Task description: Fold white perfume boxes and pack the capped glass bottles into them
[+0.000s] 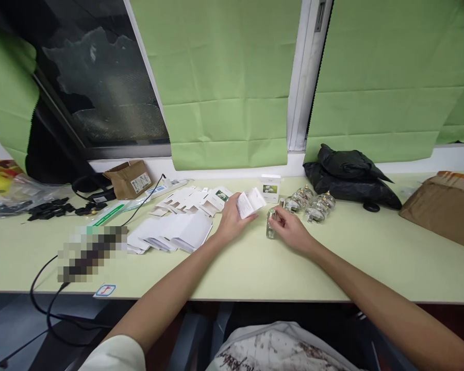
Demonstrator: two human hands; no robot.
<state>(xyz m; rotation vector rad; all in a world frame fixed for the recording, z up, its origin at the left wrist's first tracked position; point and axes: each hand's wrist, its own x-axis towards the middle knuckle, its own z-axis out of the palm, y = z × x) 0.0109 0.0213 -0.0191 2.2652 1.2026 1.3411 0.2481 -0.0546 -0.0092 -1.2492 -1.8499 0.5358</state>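
My left hand (231, 222) is closed round a small white carton (251, 203) with fine print on its side, held above the table. Close to its right, my right hand (292, 229) grips a small glass bottle (271, 224) with a greenish top, upright between thumb and fingers. Behind my right hand stand several clear glass bottles with gold tips (320, 207). An upright white box (269, 189) with a green picture stands behind the carton. Left of my left hand lie flattened white cartons (195, 200) and a pile of folded white sheets (174, 230).
Black plastic bags (348, 175) and a brown cardboard box (444, 203) sit at the right. At the left are a small opened brown carton (130, 179), a black cable (38, 273) and black parts (52, 208). Green curtains (228, 82) hang behind the table (232, 281).
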